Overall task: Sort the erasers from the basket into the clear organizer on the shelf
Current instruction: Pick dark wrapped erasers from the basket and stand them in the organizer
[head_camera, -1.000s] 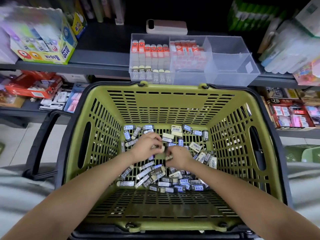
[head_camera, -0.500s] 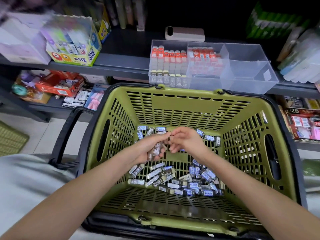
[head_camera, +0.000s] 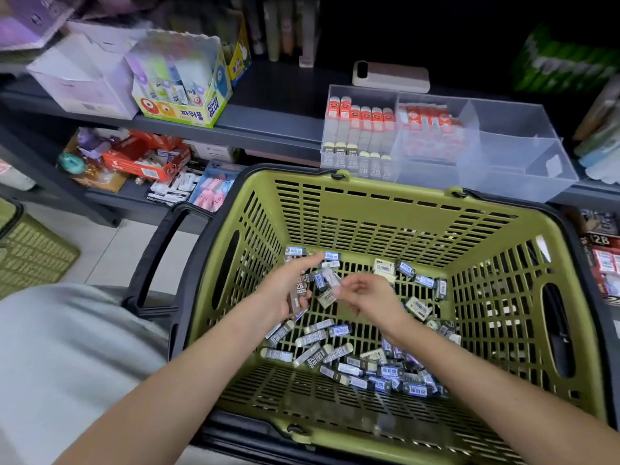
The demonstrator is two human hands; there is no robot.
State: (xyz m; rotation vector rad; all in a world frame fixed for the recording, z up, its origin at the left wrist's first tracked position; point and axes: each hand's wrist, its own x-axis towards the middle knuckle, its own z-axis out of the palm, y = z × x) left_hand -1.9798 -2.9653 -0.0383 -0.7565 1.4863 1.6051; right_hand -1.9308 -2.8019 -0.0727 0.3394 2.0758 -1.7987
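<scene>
Several erasers (head_camera: 299, 294) lie held in the left hand (head_camera: 279, 294).

Both bare arms are stretched forward, the left arm (head_camera: 188, 374) from the lower left and the right arm (head_camera: 486, 374) from the lower right. The hands are held close together but are not touching. The left hand (head_camera: 278, 293) is turned with its palm to the right, and its fingers (head_camera: 310, 263) are stretched up and out. A few erasers (head_camera: 298, 292) are held against its palm. The right hand (head_camera: 369, 297) is seen from the back, with loosely bent fingers pointed at the left hand. Whether anything is pinched by them cannot be told, as that spot is blurred.
</scene>
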